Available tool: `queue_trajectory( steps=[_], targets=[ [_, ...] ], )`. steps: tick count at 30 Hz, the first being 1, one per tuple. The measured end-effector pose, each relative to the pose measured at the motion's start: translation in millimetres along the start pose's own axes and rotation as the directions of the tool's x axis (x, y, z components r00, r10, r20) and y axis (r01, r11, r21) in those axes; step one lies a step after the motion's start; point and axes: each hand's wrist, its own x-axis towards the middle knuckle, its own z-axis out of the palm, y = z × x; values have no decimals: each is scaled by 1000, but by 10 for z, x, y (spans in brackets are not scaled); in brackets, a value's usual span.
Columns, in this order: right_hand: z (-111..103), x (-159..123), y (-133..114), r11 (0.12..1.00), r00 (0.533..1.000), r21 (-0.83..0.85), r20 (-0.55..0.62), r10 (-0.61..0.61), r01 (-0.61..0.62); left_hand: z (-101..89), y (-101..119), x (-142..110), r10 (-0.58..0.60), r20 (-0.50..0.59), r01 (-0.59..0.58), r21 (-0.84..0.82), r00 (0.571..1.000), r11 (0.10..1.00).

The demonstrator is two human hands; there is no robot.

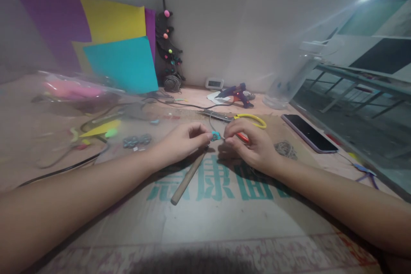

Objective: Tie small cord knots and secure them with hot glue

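Note:
My left hand (189, 139) pinches a small turquoise flower-like piece (215, 136) between thumb and fingertips. A thin grey cord (211, 120) loops up from it. Just to its right, my right hand (248, 141) has thumb and forefinger closed by a thin strand coming off the piece; the grip itself is too small to make out. Below my left fingers a round wooden stick (189, 177) lies slanted on the printed board. Behind my hands rest scissors with yellow handles (252, 119), and an orange-red handle (242, 137) shows partly behind my right hand.
A phone (308, 132) and a coil of grey cord (285, 150) lie right. Small grey-blue pieces (137, 140) and a black cable (80, 162) lie left. At the back are a glue gun (236, 94), a small digital clock (214, 83) and a clear plastic container (284, 85).

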Motion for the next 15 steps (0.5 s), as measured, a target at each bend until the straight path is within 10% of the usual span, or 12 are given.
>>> queue_trajectory(
  steps=[7,15],
  targets=[
    [16,44,-5,920,920,-22,20,391,-391,7,12,-14,9,-31,-6,97,999,995],
    [30,94,-76,896,887,-21,132,442,-443,11,6,-26,57,-70,-38,249,996,968]
  ],
)
